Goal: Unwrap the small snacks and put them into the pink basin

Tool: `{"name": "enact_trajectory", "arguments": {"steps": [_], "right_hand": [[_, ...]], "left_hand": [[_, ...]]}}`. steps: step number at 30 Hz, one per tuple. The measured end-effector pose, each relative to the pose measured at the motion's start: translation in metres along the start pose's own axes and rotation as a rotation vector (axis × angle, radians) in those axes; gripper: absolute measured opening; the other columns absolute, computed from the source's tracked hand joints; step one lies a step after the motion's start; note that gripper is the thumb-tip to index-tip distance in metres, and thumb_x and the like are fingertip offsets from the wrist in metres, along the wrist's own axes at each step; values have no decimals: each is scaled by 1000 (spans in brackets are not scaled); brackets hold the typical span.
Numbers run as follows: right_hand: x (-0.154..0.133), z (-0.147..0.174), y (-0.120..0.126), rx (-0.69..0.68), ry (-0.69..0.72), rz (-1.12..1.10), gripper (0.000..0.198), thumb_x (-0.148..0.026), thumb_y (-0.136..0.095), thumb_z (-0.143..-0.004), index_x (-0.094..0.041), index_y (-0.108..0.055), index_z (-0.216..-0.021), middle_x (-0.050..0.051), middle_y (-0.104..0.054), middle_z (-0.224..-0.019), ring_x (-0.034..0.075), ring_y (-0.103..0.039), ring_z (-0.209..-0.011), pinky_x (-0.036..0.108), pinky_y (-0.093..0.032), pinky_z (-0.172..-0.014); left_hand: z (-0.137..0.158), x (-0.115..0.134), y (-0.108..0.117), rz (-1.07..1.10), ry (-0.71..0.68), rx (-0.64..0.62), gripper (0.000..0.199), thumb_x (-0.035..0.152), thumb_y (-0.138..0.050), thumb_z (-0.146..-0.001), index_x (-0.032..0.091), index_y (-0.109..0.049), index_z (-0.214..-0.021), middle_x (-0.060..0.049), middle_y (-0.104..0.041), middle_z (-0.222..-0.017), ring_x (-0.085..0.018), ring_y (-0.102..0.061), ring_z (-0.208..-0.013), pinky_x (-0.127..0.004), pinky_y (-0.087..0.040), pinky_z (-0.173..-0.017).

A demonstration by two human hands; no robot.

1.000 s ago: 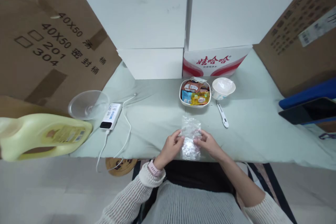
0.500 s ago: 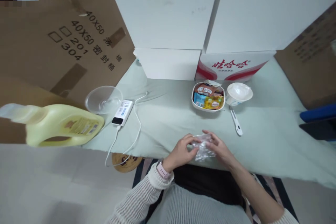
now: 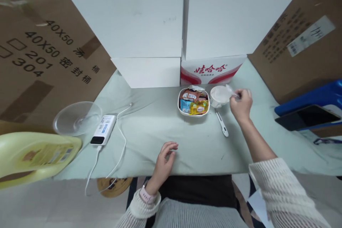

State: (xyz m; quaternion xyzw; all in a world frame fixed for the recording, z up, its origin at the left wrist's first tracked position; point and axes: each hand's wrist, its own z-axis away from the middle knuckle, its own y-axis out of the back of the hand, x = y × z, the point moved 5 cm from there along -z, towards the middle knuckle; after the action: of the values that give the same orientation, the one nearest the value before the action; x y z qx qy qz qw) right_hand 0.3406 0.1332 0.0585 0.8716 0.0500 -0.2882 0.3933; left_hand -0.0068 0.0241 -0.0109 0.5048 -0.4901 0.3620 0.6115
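My right hand (image 3: 242,105) pinches a piece of clear plastic wrapper (image 3: 232,91) at the right rim of a white paper cup (image 3: 219,102). Part of the wrapper hangs over the cup's mouth. Left of the cup stands a white bowl (image 3: 194,115) filled with small snack packets in brown, blue and yellow. A white utility knife (image 3: 222,124) lies on the cloth just below the cup. My left hand (image 3: 165,160) rests over the front of the table, fingers loosely curved and apart, holding nothing.
At left are a clear plastic bowl (image 3: 77,117), a white power bank (image 3: 103,130) with its cable, and a yellow detergent bottle (image 3: 42,155). White cardboard panels (image 3: 128,17) stand behind. A dark phone (image 3: 307,117) leans against a blue object at right.
Both hands were together on the crumpled clear plastic near the front edge. My right hand has carried plastic forward and right to the cup; my left hand has let go. The view turned right.
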Motion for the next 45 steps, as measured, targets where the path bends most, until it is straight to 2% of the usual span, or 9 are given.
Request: {"name": "enact_trajectory", "arguments": {"steps": [6, 9, 17, 22, 29, 33, 36, 40, 45], "right_hand": [[5, -27, -71, -482, 117, 357, 24, -17, -44, -71, -12, -63, -84, 16, -63, -89, 26, -56, -85, 34, -40, -73], [6, -27, -86, -624, 129, 372, 28, -22, -42, -76, -12, -67, -77, 15, -67, -82, 24, -58, -80, 32, -39, -71], [6, -10, -46, -341, 230, 286, 32, -27, -40, -82, -14, -66, -94, 14, -63, -100, 27, -53, -96, 38, -38, -83], [2, 17, -57, -389, 433, 284, 26, -22, -45, -79, -18, -63, -98, 9, -66, -91, 26, -52, -93, 44, -28, -97], [39, -8, -58, -397, 282, 450, 24, -12, -42, -76, -14, -65, -82, 10, -65, -80, 23, -53, -83, 45, -26, -97], [52, -23, -37, -225, 193, 506, 30, -14, -46, -74, -10, -60, -100, 15, -61, -97, 28, -49, -94, 47, -30, -93], [27, -1, -32, -222, 350, 379, 31, -15, -47, -77, -11, -57, -106, 16, -58, -106, 28, -48, -98, 42, -36, -85], [-34, 66, -49, -440, 713, 126, 20, -23, -48, -85, -16, -59, -99, 11, -61, -98, 23, -50, -92, 32, -40, -77], [-71, 99, -81, -582, 729, 281, 18, -17, -44, -88, -13, -59, -98, 11, -62, -94, 23, -49, -89, 33, -37, -75]], "left_hand": [[4, 3, 0, 15, 48, 32, 26, 35, -47, -85, 19, -63, -99, -9, -59, -103, -18, -61, -87, -34, -50, -79], [3, 1, 1, 21, 77, 33, 29, 39, -48, -85, 18, -63, -98, -9, -60, -103, -18, -61, -85, -34, -50, -79], [-4, -4, -3, 24, 59, 11, 29, 40, -49, -85, 18, -63, -96, -9, -60, -100, -18, -62, -83, -33, -50, -78], [-7, -1, -6, 18, 46, -18, 27, 37, -46, -86, 18, -62, -98, -9, -59, -102, -18, -61, -87, -33, -49, -80], [1, 0, 0, 14, 63, 10, 26, 36, -47, -86, 18, -63, -98, -9, -59, -103, -18, -61, -86, -34, -49, -80], [5, -5, 2, 20, 90, 10, 27, 37, -48, -85, 18, -63, -96, -9, -60, -102, -18, -62, -86, -34, -49, -80], [5, -8, 1, 31, 96, 14, 27, 37, -48, -85, 18, -63, -97, -9, -59, -101, -18, -61, -86, -33, -48, -80], [2, -8, -2, 50, 89, 15, 27, 37, -49, -84, 18, -64, -96, -9, -59, -100, -18, -62, -84, -33, -49, -79], [3, -5, -3, 48, 84, 9, 27, 36, -49, -84, 18, -64, -96, -9, -59, -100, -18, -61, -84, -33, -49, -80]]}}
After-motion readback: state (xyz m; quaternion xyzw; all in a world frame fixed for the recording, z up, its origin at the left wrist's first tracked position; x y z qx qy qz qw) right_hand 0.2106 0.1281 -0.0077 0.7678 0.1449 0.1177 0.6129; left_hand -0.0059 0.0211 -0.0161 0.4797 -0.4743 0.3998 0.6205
